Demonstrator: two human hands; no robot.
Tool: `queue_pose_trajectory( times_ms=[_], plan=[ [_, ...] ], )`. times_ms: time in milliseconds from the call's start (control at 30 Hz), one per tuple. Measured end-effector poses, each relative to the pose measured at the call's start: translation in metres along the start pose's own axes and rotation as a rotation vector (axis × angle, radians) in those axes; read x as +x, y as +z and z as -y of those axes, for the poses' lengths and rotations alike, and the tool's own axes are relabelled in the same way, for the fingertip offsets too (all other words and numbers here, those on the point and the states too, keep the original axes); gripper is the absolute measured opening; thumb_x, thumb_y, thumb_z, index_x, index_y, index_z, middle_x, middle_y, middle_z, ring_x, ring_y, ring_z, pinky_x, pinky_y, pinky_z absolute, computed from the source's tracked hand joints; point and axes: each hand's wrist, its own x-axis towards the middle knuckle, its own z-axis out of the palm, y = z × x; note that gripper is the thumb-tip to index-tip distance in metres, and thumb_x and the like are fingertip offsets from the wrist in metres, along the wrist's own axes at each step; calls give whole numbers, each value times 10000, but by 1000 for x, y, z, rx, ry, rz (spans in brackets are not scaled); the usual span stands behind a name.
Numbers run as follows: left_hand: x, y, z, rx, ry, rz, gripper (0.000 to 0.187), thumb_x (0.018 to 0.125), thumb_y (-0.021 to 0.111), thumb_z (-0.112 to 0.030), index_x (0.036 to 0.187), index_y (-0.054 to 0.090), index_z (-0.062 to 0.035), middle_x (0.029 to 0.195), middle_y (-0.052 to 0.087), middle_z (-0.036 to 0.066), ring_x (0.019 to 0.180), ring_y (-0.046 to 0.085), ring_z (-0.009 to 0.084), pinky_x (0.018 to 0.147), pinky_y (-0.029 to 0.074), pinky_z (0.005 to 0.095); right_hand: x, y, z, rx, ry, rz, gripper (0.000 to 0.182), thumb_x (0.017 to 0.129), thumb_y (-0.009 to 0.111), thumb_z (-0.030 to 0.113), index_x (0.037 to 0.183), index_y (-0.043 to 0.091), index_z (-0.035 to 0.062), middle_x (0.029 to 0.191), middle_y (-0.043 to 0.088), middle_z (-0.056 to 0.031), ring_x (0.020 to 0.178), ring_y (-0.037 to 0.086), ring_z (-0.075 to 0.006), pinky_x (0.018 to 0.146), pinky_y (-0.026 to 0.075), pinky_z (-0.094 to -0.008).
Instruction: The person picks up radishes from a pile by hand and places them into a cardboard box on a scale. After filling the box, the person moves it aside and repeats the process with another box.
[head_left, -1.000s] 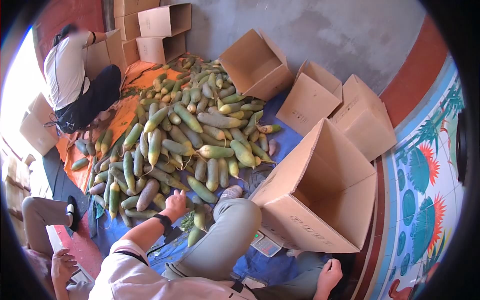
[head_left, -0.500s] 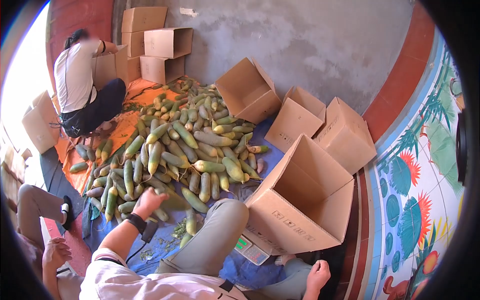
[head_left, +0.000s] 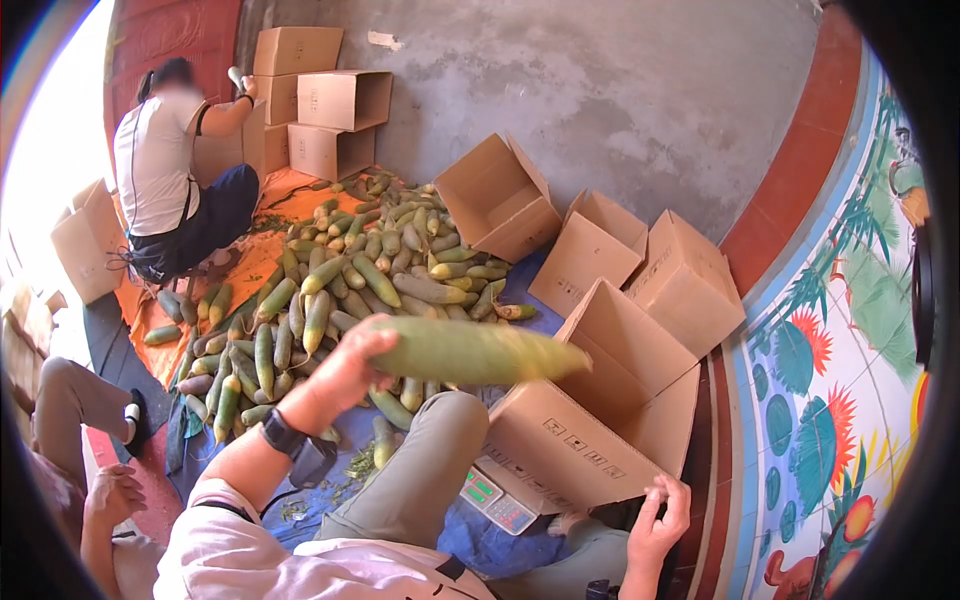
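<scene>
My left hand [head_left: 350,358] is closed round one end of a long green radish [head_left: 470,352]. The radish is held level and slightly blurred, its pale tip close to the open cardboard box [head_left: 570,455] in front of me. That box leans over a digital scale [head_left: 498,502], and its inside is only partly visible. At the box's near right corner, my right hand [head_left: 660,515] has its fingers bent on the cardboard edge. Beyond my knee lies a big heap of green radishes [head_left: 330,290] on orange and blue sheets.
More open cartons [head_left: 590,250] stand by the wall on the right. A co-worker [head_left: 165,170] squats at the back left beside stacked boxes [head_left: 290,95], holding up a radish. Another person's hand [head_left: 115,492] and knee show at the lower left.
My left hand has lifted a radish from the heap and swung it right toward the box. My right hand has risen to the box's edge. The co-worker's arm is now raised.
</scene>
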Motion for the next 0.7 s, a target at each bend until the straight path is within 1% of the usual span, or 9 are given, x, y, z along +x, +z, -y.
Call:
queue_pose_trajectory(
  times_ms=[33, 133, 233, 267, 333, 367, 433, 533, 700],
  plan=[
    [-3, 14, 3, 24, -15, 40, 445, 826, 655, -417, 1099, 519, -93, 855, 561, 18, 599, 503, 108, 463, 377, 228, 7, -1, 17, -2, -4, 0, 252, 843, 536, 5, 1091, 564, -31, 1023, 597, -159, 874, 607, -271, 733, 503, -338],
    [-8, 39, 15, 89, -136, 270, 497, 801, 680, -450, 1116, 522, -100, 883, 561, -2, 685, 507, 74, 484, 372, 218, 17, 1, 48, -30, -247, 29, 610, 771, 612, 106, 1333, 415, -23, 1306, 496, -198, 1079, 542, -362, 902, 431, -401],
    [-9, 55, 38, 96, -226, 452, 527, 795, 692, -460, 1148, 532, -102, 898, 558, -8, 715, 504, 67, 497, 367, 213, 10, 1, 52, -87, -295, 310, 653, 761, 722, 316, 1267, 489, -24, 1192, 566, -218, 1044, 560, -384, 870, 455, -410],
    [-10, 59, 44, 103, -240, 475, 505, 812, 686, -438, 1147, 538, -91, 890, 553, -9, 727, 502, 66, 499, 370, 211, 3, 3, 47, -90, -294, 310, 653, 761, 722, 316, 1267, 489, -24, 1192, 566, -218, 1044, 560, -384, 870, 455, -410],
    [-7, 63, 50, 133, -231, 520, 424, 838, 671, -405, 1110, 534, -109, 865, 530, -26, 712, 485, 59, 508, 368, 209, -5, 8, 40, -28, -244, 382, 734, 743, 753, 455, 1225, 513, -44, 1007, 627, -159, 811, 620, -277, 694, 497, -342],
    [-5, 64, 52, 165, -223, 562, 345, 863, 655, -371, 1073, 530, -128, 840, 508, -43, 696, 468, 52, 516, 366, 207, -9, 4, 39, -32, -242, 383, 734, 743, 753, 455, 1225, 513, -44, 1007, 627, -159, 811, 620, -277, 694, 497, -342],
    [-4, 67, 51, 169, -236, 575, 337, 869, 652, -371, 1081, 529, -139, 827, 493, -51, 687, 443, 48, 519, 346, 205, -13, -5, 48, 44, 14, 479, 676, 697, 821, 323, 1249, 546, 47, 1106, 651, -203, 1004, 649, -322, 838, 509, -407],
    [1, 71, 53, 155, -254, 622, 358, 867, 656, -377, 1094, 527, -133, 827, 487, -52, 687, 425, 49, 526, 331, 203, -17, -8, 41, 170, 207, 547, 685, 692, 822, 319, 1240, 541, 21, 1061, 655, -189, 971, 649, -312, 814, 503, -374],
    [11, 84, 54, 176, -231, 673, 483, 873, 624, -438, 1195, 490, -104, 928, 534, -22, 770, 485, 58, 545, 372, 208, -8, -13, 45, 284, 213, 590, 684, 711, 803, 321, 1243, 528, -10, 1049, 648, -206, 981, 642, -298, 829, 493, -369]
  ],
)
